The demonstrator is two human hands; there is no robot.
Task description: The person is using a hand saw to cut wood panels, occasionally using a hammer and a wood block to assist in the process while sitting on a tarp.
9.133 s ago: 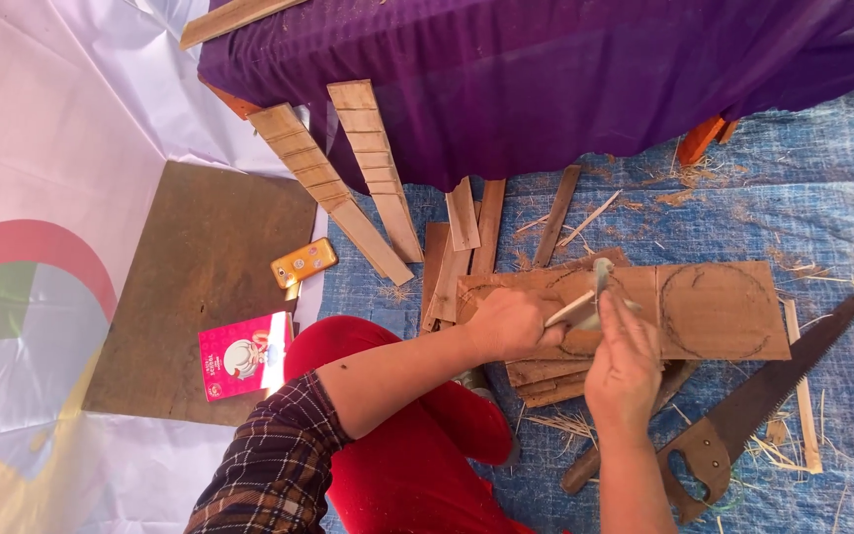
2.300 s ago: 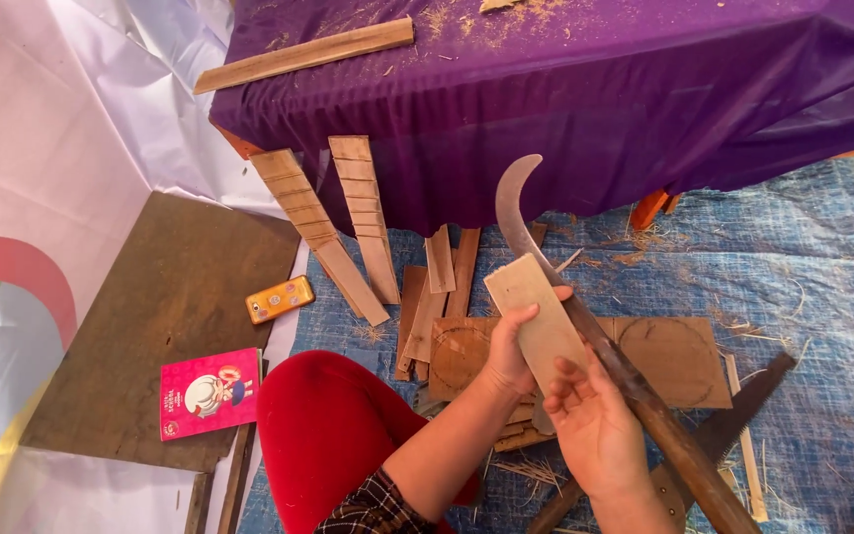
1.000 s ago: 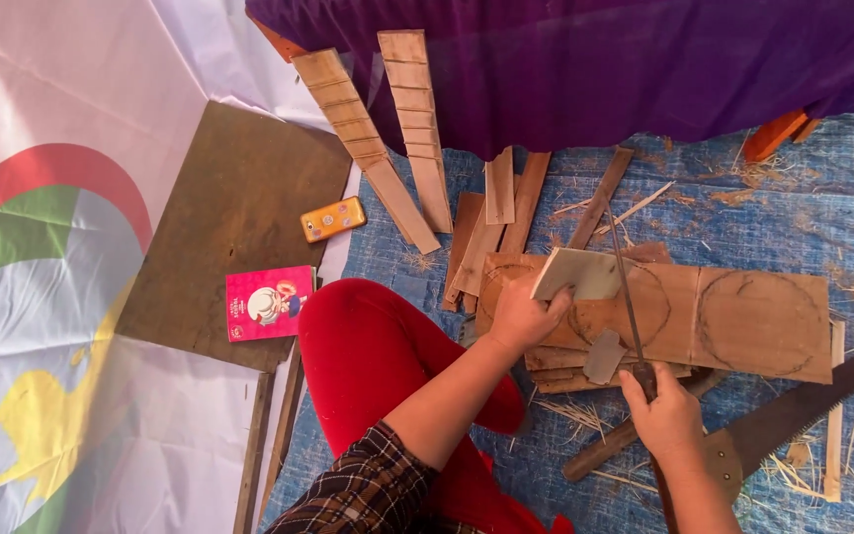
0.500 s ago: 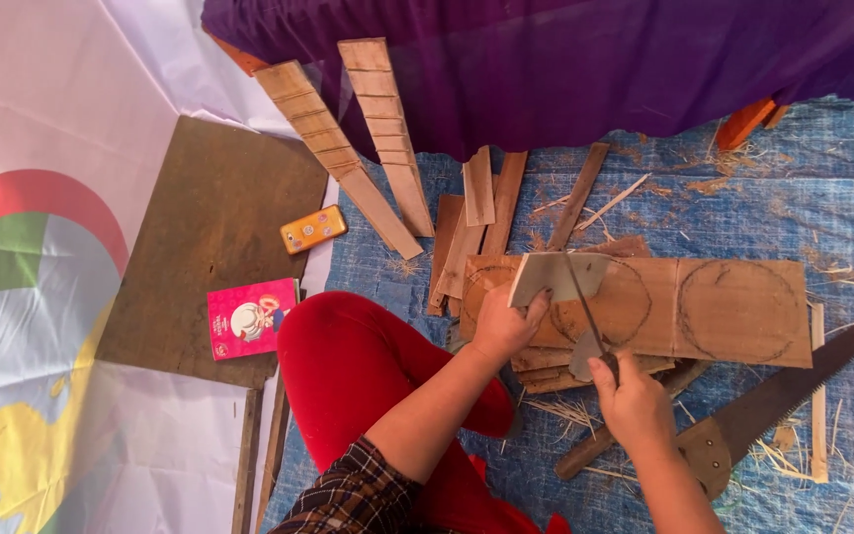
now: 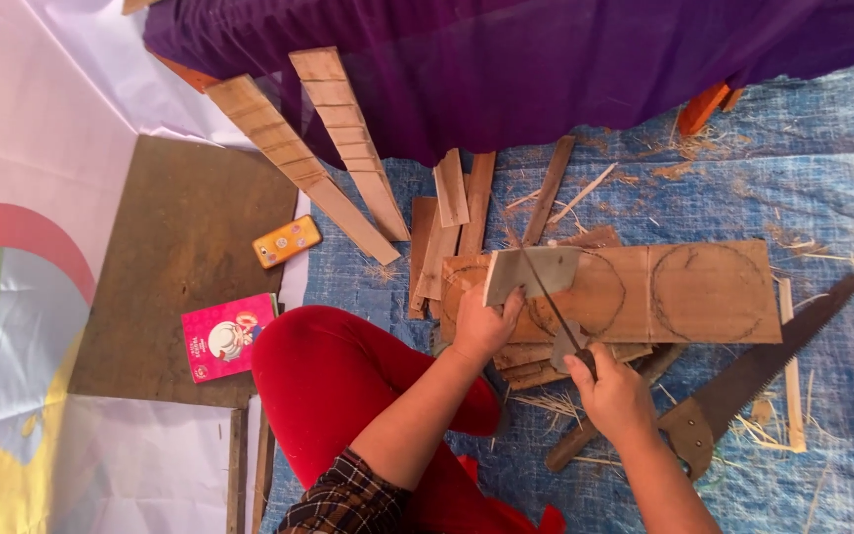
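Just right of the frame's centre, the left hand (image 5: 483, 326) is closed on a small pale wood piece (image 5: 534, 272), propping it upright on the long board (image 5: 664, 294), seemingly so the board serves as a firm base. The right hand (image 5: 617, 396) is wrapped around the handle of a thin-bladed knife (image 5: 549, 300), whose edge lies against the wood piece's face. The board is flat brown wood with drawn circles on it. Lower right, a toothed handsaw (image 5: 743, 386) lies on the woven blue tarp (image 5: 842, 178) amid straw-like shavings. Rough slats (image 5: 343, 133) lean on purple cloth (image 5: 546, 59) at the top.
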